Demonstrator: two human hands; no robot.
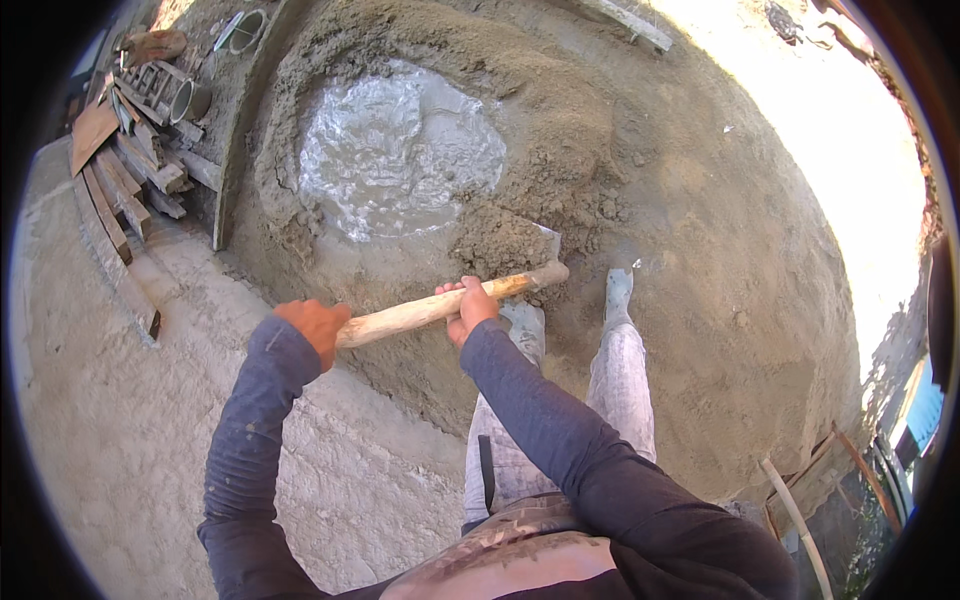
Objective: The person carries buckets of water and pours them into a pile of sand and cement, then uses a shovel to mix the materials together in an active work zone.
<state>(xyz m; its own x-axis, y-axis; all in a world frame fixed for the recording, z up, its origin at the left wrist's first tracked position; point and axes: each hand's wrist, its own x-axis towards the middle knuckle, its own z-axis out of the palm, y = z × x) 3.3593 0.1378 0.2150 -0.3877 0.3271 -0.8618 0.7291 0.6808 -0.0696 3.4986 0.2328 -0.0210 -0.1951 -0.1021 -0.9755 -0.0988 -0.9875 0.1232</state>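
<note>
A hoe (405,318) with a thick pale wooden handle slants across in front of me. My left hand (316,328) is wrapped round the handle's near left end. Farther along, close to the head, my right hand (467,307) grips the same handle. The metal head (549,272) is at the right end, its blade partly hidden by damp sandy mix (508,240) around it. Just beyond, a ring of sand (560,130) surrounds a pool of wet grey cement (400,150) with a shiny, churned surface.
My feet stand close to the hoe's head, the right boot (619,290) on the sand. A wooden board (236,165) edges the mix at left, beside stacked wood offcuts (130,180) and a bucket (190,101). Another plank (630,22) lies at the far side. Poles (797,515) lean at lower right.
</note>
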